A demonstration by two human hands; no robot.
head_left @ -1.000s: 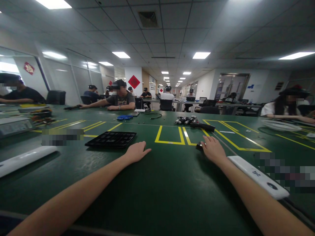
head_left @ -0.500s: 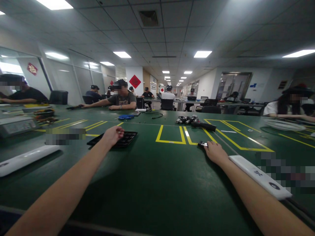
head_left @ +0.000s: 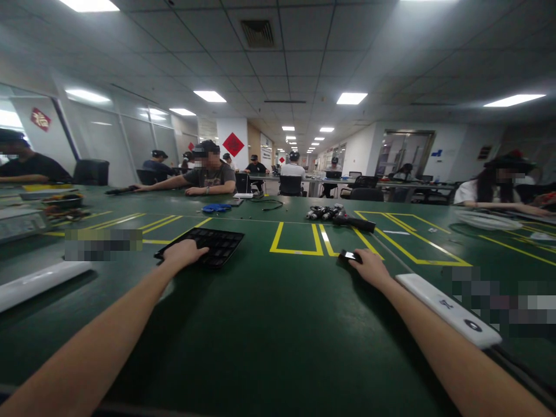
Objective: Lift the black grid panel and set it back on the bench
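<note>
A flat black tray [head_left: 223, 246], its surface ridged into rectangular compartments, is gripped at its near left edge by the left hand [head_left: 185, 253], the thumb laid across the top, over the smooth, glossy green table [head_left: 269, 324]. A small dark block [head_left: 348, 255] with a shiny pale face is pinched by the right hand [head_left: 369, 265] beside yellow tape [head_left: 326, 242]

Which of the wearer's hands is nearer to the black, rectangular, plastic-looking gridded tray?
Left. The left hand grips the near-left edge of the black tray; the right hand is apart from it, well to its right, holding a small black object with a bright face.
</note>
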